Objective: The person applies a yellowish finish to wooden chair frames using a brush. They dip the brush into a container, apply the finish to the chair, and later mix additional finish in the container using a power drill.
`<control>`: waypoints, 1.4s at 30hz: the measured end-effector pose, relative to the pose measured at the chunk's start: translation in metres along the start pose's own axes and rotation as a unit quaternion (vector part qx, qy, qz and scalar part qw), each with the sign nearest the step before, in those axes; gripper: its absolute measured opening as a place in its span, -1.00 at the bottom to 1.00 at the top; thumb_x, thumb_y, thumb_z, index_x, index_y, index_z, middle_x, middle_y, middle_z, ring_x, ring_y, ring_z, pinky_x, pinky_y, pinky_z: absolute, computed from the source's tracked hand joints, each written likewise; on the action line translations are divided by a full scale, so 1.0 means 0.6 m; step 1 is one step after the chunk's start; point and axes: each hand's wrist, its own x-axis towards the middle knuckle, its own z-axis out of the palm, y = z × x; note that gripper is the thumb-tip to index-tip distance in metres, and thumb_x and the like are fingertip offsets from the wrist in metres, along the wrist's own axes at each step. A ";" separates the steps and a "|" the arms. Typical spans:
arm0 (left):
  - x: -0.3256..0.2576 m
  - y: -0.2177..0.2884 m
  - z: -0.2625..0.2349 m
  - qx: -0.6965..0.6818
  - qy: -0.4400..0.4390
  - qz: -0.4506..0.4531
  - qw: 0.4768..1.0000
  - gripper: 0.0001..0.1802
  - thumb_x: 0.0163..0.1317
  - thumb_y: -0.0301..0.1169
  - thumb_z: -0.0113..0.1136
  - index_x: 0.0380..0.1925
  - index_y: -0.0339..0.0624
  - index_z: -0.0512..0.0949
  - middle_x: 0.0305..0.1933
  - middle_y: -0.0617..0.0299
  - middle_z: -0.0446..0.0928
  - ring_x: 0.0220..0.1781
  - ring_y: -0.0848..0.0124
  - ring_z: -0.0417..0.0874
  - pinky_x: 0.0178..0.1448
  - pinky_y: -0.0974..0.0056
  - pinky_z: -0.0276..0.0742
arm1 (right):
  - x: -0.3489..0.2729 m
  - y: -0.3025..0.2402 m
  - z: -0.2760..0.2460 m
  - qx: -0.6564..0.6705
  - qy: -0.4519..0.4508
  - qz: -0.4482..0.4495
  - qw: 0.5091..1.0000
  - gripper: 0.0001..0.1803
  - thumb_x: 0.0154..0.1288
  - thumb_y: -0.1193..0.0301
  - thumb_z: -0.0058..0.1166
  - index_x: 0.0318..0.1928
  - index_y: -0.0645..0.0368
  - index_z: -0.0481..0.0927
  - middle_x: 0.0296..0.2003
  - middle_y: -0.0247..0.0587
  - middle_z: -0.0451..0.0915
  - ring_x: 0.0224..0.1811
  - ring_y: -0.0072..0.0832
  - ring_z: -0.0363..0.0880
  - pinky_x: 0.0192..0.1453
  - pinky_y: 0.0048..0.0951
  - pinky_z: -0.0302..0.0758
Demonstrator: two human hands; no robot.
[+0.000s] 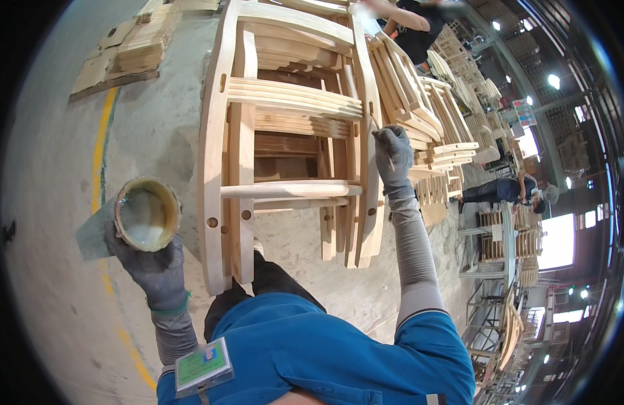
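Note:
My left hand, in a grey glove, is closed around a round pot with a crusted rim and a milky white liquid inside, perhaps glue. A flat grey-green piece sticks out beside the pot; what it is I cannot tell. In my gloved right hand is a thin stick, pinched between the fingers. Its tip is close to the right upright of a pale wooden chair frame, near a slot. Round holes and slots show along the uprights, and more frames lie stacked behind.
Stacked wooden frames crowd the right side, where a person works at the upper right. Another person stands farther off by racks. Wooden slats lie on cardboard at the upper left. A yellow line crosses the concrete floor.

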 end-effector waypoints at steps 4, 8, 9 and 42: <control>0.012 -0.064 -0.070 -0.434 -0.137 -0.243 0.857 -0.29 0.22 0.06 -0.04 0.27 -0.11 0.18 0.31 -0.04 0.18 0.36 -0.02 0.15 0.45 -0.14 -0.08 | -0.060 -0.024 -0.063 0.082 -0.012 -0.021 0.996 -0.79 0.11 0.61 0.09 -0.21 0.15 0.62 -0.31 -0.18 0.52 -0.25 -0.36 0.53 -0.21 -0.42 0.45; -0.024 -0.123 -0.123 -0.368 -0.187 -0.268 0.870 -0.37 0.29 -0.01 -0.13 0.27 -0.10 0.17 0.30 0.03 0.22 0.33 0.15 0.25 0.40 0.02 0.13 | -0.213 -0.046 -0.099 0.038 -0.069 0.052 0.996 -0.42 0.16 0.56 -0.02 0.25 0.17 0.27 -0.07 0.07 0.52 -0.12 -0.04 0.53 -0.18 -0.21 0.50; -0.035 -0.134 -0.133 -0.353 -0.178 -0.279 0.875 -0.39 0.31 -0.03 -0.15 0.27 -0.10 0.16 0.29 0.04 0.22 0.32 0.18 0.27 0.39 0.05 0.17 | -0.263 -0.051 -0.106 0.034 -0.148 0.163 0.975 -0.36 0.20 0.51 -0.01 0.31 0.19 0.15 -0.01 0.12 0.48 -0.08 0.01 0.52 -0.18 -0.15 0.50; -0.167 -0.134 0.258 0.042 -0.265 0.038 0.963 -0.44 0.39 -0.04 -0.28 0.22 -0.19 0.23 0.23 0.13 0.31 0.27 0.27 0.30 0.39 0.12 0.14 | -0.322 0.270 -0.155 0.250 0.056 0.354 0.899 -0.48 0.27 0.38 0.07 0.21 0.27 0.31 -0.11 -0.01 0.58 -0.10 -0.35 0.57 -0.05 -0.44 0.46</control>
